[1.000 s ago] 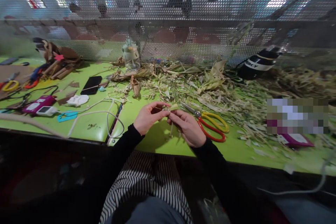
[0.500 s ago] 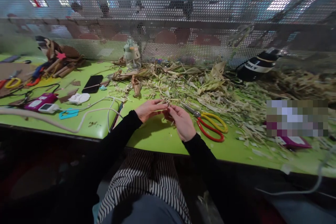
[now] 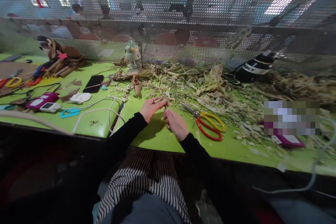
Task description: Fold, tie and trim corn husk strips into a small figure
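Note:
My left hand (image 3: 150, 109) is pinched over the front of the green table, its fingers closed on a thin, pale brown strip of dried plant (image 3: 158, 100). Just right of it and slightly lower, my right hand (image 3: 175, 122) is curled, thumb against fingers near the left fingertips. Whatever lies in the right pinch is too small to make out. Scissors (image 3: 194, 112) with one red and one yellow handle lie on the table beside my right hand, blades towards the hands. Beyond the fingertips spreads a heap of dry husk strips (image 3: 181, 84).
A clear bottle (image 3: 133, 57) stands by the perforated metal screen (image 3: 168, 38). A black bottle (image 3: 254, 67) leans at the right. Leftward lie a phone (image 3: 93, 83), crumpled tissue (image 3: 80, 97), a purple box (image 3: 43, 100) and a white cable (image 3: 78, 120). The table edge runs before my lap.
My right hand has drawn slightly down and away from the left, its fingers curling. My left hand has shifted a little right, and the pale brown strip shows more clearly.

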`<state>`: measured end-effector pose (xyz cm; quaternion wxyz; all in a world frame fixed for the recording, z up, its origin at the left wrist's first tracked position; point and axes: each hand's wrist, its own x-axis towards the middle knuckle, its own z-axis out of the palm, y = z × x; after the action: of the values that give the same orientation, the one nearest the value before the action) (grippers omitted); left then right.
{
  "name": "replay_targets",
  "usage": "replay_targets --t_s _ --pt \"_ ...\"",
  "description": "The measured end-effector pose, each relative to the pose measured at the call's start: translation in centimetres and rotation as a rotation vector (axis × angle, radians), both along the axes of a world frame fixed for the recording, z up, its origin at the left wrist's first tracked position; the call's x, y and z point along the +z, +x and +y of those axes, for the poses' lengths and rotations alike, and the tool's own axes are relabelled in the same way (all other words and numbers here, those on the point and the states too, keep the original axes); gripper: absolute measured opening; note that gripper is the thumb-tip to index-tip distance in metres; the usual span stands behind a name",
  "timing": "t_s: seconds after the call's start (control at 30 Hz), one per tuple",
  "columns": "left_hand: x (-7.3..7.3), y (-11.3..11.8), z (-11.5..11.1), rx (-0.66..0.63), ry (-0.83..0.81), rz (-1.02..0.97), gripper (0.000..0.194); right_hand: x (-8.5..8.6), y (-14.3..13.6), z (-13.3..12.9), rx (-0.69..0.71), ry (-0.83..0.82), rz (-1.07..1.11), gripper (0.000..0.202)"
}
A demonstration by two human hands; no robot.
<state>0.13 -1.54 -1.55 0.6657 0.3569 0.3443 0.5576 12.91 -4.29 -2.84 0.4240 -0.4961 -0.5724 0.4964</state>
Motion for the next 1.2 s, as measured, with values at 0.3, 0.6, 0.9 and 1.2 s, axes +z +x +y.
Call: replay_targets --t_s 0.3,0.6,0.9,1.2 --pt "-0.7 0.4 -0.9 -0.278 -0.134 -0.063 0.029 0.3 -0.1 0.1 -0.006 0.018 0.115 0.034" --pt "-0.7 0.6 -1.1 -0.271 -0.080 -0.037 0.032 0.7 1.1 -0.8 0.068 0.119 -0.114 0.034" --pt "-0.3 2.6 -0.4 0.072 -0.133 0.020 0.033 2.7 2.8 5.2 -0.009 0.199 -0.621 0.029" --pt "0.2 1.2 -8.0 -0.252 0.064 0.269 0.033 5.1 4.3 12.4 -0.036 0.197 -0.985 0.031"
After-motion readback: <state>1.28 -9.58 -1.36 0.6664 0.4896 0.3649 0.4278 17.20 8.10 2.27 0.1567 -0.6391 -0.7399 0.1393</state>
